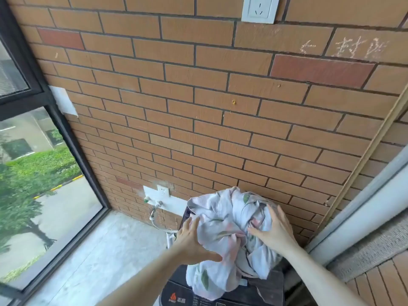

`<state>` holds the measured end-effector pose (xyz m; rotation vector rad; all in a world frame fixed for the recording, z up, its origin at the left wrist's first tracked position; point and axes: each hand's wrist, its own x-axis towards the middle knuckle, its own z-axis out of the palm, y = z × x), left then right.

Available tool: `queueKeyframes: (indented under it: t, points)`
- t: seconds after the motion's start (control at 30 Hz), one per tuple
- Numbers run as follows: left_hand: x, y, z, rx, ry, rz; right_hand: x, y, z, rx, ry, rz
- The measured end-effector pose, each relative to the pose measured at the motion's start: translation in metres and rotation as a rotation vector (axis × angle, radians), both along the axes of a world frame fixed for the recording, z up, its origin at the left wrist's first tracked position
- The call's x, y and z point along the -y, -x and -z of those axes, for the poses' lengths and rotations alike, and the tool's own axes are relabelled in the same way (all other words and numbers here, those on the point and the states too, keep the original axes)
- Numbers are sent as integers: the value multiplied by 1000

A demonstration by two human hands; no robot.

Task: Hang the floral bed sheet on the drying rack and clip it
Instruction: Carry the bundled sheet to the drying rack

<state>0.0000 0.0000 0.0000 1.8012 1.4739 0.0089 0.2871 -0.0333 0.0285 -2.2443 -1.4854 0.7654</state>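
Observation:
The floral bed sheet (pixel 223 219), white with pink and green print, is bunched in a bundle above the dark washing machine (pixel 183 297) at the bottom centre. My left hand (pixel 192 241) presses the bundle's left side with spread fingers. On the right side my right hand (pixel 273 230) lies flat against the cloth, fingers straight. A tail of the sheet hangs down over the machine's top. No drying rack or clips are in view.
An orange brick wall (pixel 198 107) fills the view ahead, with a socket and water tap (pixel 154 204) low on it. A dark-framed window (pixel 44 151) stands at the left. A pale concrete ledge (pixel 364 246) and a pipe run at the right.

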Motion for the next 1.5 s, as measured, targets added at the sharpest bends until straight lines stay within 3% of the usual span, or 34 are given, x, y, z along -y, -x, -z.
queueKeyframes:
  t: [0.27, 0.5, 0.63, 0.87, 1.17, 1.5]
  points:
    - [-13, -38, 41, -15, 218, -122, -57, -15, 59, -152, 136, 113]
    - [-25, -53, 47, 82, 7, -233, -62, -18, 62, -74, -6, 135]
    - [-25, -52, 35, 169, -93, -241, -48, -17, 27, -102, -141, 144]
    - [-25, -47, -29, 308, -243, -221, -47, -21, -64, -125, -350, 104]
    - [-14, -19, -129, 352, -359, -153, -41, -7, -150, -56, -548, -53]
    - [24, 58, -247, 380, -641, -279, -50, 61, -237, -313, -798, -273]
